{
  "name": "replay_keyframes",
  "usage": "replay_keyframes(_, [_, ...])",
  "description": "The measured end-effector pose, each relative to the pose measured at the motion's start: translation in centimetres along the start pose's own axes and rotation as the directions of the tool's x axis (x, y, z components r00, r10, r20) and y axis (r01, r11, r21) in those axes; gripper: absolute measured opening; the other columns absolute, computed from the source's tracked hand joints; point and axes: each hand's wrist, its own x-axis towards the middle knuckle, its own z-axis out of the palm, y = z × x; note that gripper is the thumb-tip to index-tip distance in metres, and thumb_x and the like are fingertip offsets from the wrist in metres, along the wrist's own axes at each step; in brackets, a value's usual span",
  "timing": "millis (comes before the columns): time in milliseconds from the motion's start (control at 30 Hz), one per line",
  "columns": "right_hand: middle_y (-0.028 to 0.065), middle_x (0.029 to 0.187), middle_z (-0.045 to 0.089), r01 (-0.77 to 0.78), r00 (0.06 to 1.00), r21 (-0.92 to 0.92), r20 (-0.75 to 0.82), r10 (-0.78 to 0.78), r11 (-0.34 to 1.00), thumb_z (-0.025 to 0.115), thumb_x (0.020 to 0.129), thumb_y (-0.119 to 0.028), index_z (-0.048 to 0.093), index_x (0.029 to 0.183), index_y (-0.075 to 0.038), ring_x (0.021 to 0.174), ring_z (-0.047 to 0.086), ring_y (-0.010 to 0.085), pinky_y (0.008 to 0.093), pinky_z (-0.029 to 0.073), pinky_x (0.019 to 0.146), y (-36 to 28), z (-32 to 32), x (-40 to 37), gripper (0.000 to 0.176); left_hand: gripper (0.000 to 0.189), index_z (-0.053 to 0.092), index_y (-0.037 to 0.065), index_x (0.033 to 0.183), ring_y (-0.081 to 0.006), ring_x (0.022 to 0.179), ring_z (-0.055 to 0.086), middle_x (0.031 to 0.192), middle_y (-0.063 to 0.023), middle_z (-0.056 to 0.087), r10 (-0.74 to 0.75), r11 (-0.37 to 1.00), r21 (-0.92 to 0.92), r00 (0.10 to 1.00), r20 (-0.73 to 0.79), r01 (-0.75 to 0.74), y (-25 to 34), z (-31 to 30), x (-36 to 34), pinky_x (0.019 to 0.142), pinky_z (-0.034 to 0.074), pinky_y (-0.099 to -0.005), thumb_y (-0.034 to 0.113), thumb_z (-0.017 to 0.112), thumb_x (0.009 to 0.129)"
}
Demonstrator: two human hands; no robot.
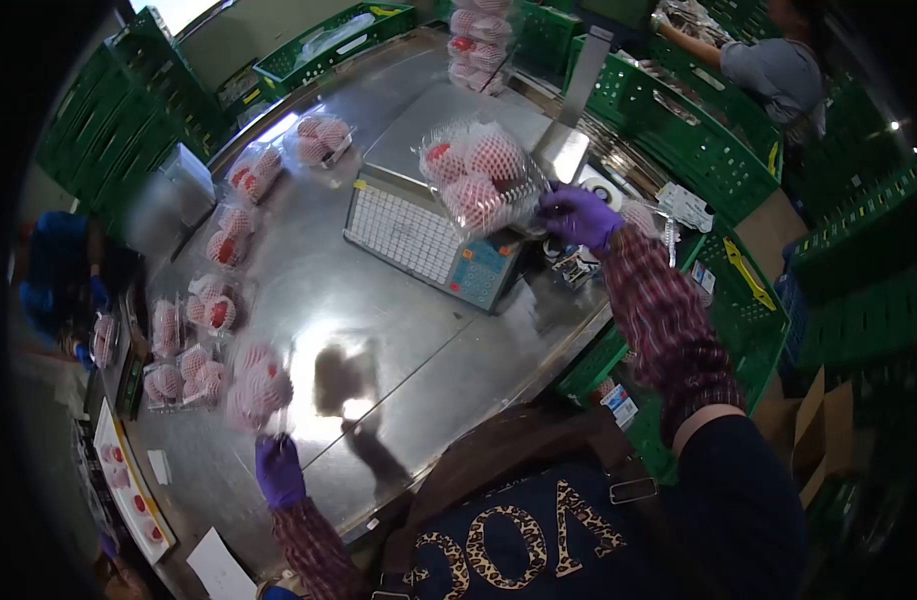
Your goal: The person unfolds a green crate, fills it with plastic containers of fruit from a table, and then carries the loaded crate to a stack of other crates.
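Note:
Over the scale, my right hand, in a purple glove, grips the edge of a clear plastic pack of net-wrapped red fruit. At the lower left, my left hand, also gloved in purple, holds the near end of another pack, which is slightly blurred. Further packs of netted fruit stand in a curved row along the left side of the steel table. The scale's keypad faces me. Whether the right pack touches the scale is hard to tell.
Green crates line the back and right, one with a yellow handle. Stacked packs stand at the far edge. A person works at the upper right, another at the left. A white tray lies lower left.

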Motion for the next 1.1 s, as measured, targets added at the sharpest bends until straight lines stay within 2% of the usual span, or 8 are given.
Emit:
replay_keyframes(167, [0.0084, 0.085, 0.054, -0.133, 0.947, 0.645, -0.142, 0.289, 0.753, 0.053, 0.073, -0.001, 0.048, 0.099, -0.001, 0.081, 0.055, 0.0195, 0.0308, 0.047, 0.072, -5.6, 4.2, -9.4, 0.027, 0.017, 0.048, 0.007, 0.094, -0.0154, 0.083, 0.055, 0.081, -0.002, 0.053, -0.124, 0.99, -0.003, 0.899, 0.42, 0.139, -6.3, 18.1, 3.4, 0.079, 0.044, -0.028, 0.003, 0.051, 0.078])
replay_keyframes(433, [0.0049, 0.086, 0.055, -0.06, 0.908, 0.673, -0.269, 0.32, 0.737, 0.048, 0.069, 0.002, 0.044, 0.105, 0.0, 0.073, 0.057, 0.0145, 0.0286, 0.048, 0.072, -7.6, 4.7, -19.8, 0.037, 0.03, 0.049, 0.005, 0.108, -0.0231, 0.1, 0.05, 0.112, -0.0126, 0.051, -0.399, 0.915, 0.257, 0.784, 0.476, 0.31, -20.7, 35.0, 7.1, 0.09, 0.041, -0.0376, 0.023, 0.053, 0.084])
replay_keyframes(600, [0.0046, 0.088, 0.057, -0.233, 0.922, 0.685, -0.07, 0.38, 0.691, 0.059, 0.073, -0.003, 0.047, 0.108, -0.003, 0.079, 0.058, 0.0135, 0.0281, 0.049, 0.07, -5.6, 7.3, -22.0, 0.038, 0.057, 0.03, 0.006, 0.13, -0.027, 0.116, 0.041, 0.128, -0.0125, 0.041, -0.76, 0.634, 0.572, 0.281, 0.586, 0.52, -19.5, 28.8, 1.5, 0.095, 0.035, -0.0445, 0.032, 0.049, 0.083])
replay_keyframes(700, [0.0051, 0.089, 0.058, -0.127, 0.973, -0.103, -0.207, 0.103, 0.987, 0.064, 0.075, -0.02, 0.054, 0.103, -0.005, 0.083, 0.056, 0.0142, 0.0285, 0.046, 0.072, -5.6, 4.5, -20.9, 0.033, 0.063, 0.027, 0.007, 0.132, -0.0256, 0.112, 0.046, 0.125, -0.0111, 0.043, -0.76, 0.615, 0.365, 0.403, 0.51, 0.699, -19.3, 25.7, -0.3, 0.094, 0.038, -0.0397, 0.016, 0.054, 0.076])
replay_keyframes(767, [0.008, 0.092, 0.058, -0.193, 0.811, -0.865, -0.406, -0.421, 0.463, 0.066, 0.069, -0.03, 0.057, 0.097, -0.008, 0.085, 0.053, 0.0253, 0.0369, 0.038, 0.081, -3.5, 0.4, -17.4, 0.037, 0.064, 0.027, 0.007, 0.131, -0.0259, 0.111, 0.047, 0.124, -0.0116, 0.043, -0.71, 0.693, 0.334, 0.528, 0.466, 0.638, -19.8, 24.7, -1.5, 0.093, 0.039, -0.0399, 0.015, 0.055, 0.074])
replay_keyframes(900, [0.0074, 0.071, 0.06, -0.352, 0.877, -0.886, -0.425, -0.225, 0.302, 0.068, 0.067, -0.03, 0.062, 0.079, -0.005, 0.08, 0.054, 0.0243, 0.0378, 0.038, 0.079, -1.2, -1.1, -15.3, 0.028, 0.07, 0.027, 0.011, 0.129, -0.0266, 0.108, 0.047, 0.12, -0.0117, 0.043, -0.517, 0.853, 0.367, 0.699, 0.493, 0.372, -21.5, 25.4, -3.9, 0.089, 0.043, -0.0381, 0.009, 0.06, 0.068])
replay_keyframes(1033, [0.0098, 0.071, 0.06, -0.062, 0.759, 0.076, -0.644, 0.097, 0.995, 0.071, 0.067, -0.017, 0.064, 0.083, -0.004, 0.072, 0.056, 0.0219, 0.0311, 0.044, 0.067, -5.7, 5.7, -19.1, 0.021, 0.074, 0.026, 0.009, 0.128, -0.0231, 0.109, 0.044, 0.121, -0.0117, 0.04, -0.309, 0.892, 0.449, 0.792, 0.527, 0.05, -23.2, 26.4, -5.8, 0.089, 0.041, -0.034, 0.0, 0.064, 0.066])
replay_keyframes(1100, [0.0054, 0.075, 0.061, -0.094, 0.804, -0.481, -0.553, -0.218, 0.872, 0.073, 0.065, -0.018, 0.063, 0.083, -0.004, 0.08, 0.054, 0.0201, 0.0325, 0.043, 0.07, -5.2, 8.8, -19.0, 0.025, 0.075, 0.025, 0.008, 0.128, -0.0227, 0.109, 0.043, 0.121, -0.0122, 0.04, -0.332, 0.921, 0.359, 0.783, 0.526, 0.149, -24.9, 27.4, -6.5, 0.091, 0.039, -0.0335, 0.0, 0.065, 0.065])
